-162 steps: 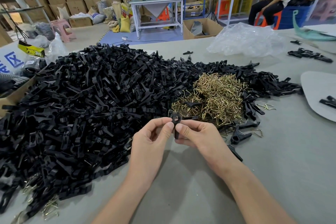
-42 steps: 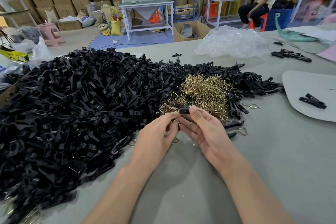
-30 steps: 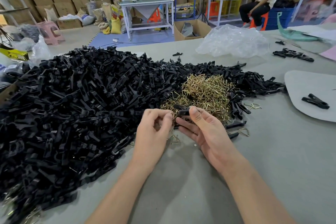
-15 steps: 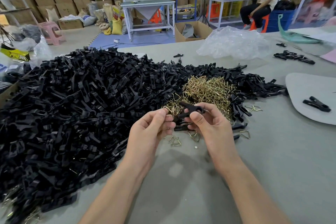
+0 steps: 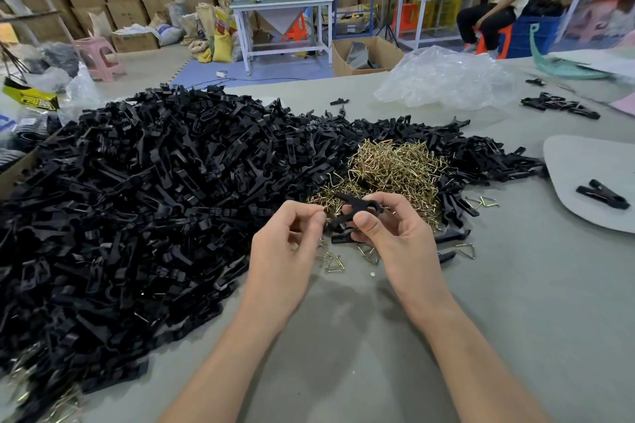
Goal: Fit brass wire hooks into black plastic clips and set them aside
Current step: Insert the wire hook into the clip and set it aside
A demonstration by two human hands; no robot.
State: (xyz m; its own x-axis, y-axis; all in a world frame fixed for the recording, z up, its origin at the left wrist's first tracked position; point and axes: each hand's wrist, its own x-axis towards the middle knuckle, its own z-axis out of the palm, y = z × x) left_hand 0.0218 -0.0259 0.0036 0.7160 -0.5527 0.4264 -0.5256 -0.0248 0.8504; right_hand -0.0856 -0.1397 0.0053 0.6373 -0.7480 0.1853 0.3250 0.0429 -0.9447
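A large heap of black plastic clips (image 5: 137, 199) covers the left half of the grey desk (image 5: 515, 302). Just right of its near edge, the person's left hand (image 5: 285, 244) is raised, fingers curled, thumb and forefinger tip pressed together; whether they pinch anything cannot be told. Below the hands, a few loose triangular brass wire hooks (image 5: 333, 263) lie on the desk. The right hand (image 5: 395, 230) grips one black plastic clip (image 5: 354, 203) between thumb and fingers, holding it above the desk close to the left fingertips. Just behind it sits a tangled pile of brass wire hooks (image 5: 395, 172), ringed by black clips. Farther back lies a crumpled clear plastic bag (image 5: 443, 82). At the right edge, a pale grey rounded board (image 5: 584, 161) carries a single black clip (image 5: 603, 194).
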